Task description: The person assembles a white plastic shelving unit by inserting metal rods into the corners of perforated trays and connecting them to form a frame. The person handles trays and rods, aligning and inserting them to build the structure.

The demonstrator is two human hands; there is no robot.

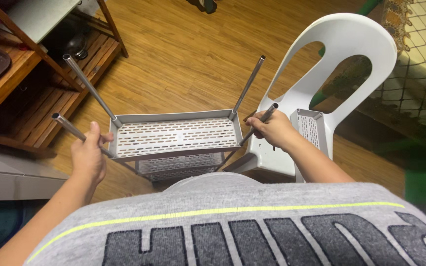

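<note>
Gripping two near poles of a grey slotted shelf rack (176,138) over a wood plank floor (183,54).

Left hand (88,156) wrapped round one metal pole (67,127), right hand (272,130) clamped on another pole (262,120); white plastic chair (331,64) just right, wooden shelf unit (35,88) far left.

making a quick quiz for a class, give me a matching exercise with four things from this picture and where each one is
Things:
1. left hand
2. right hand
3. white plastic chair
4. brown wooden shelf unit

Places:
A. far left of the floor
B. gripping the near-right metal tube
C. right of the grey slotted plastic rack
D. gripping the near-left metal tube

Pairs: 1-D, 2-B, 3-C, 4-A
</note>
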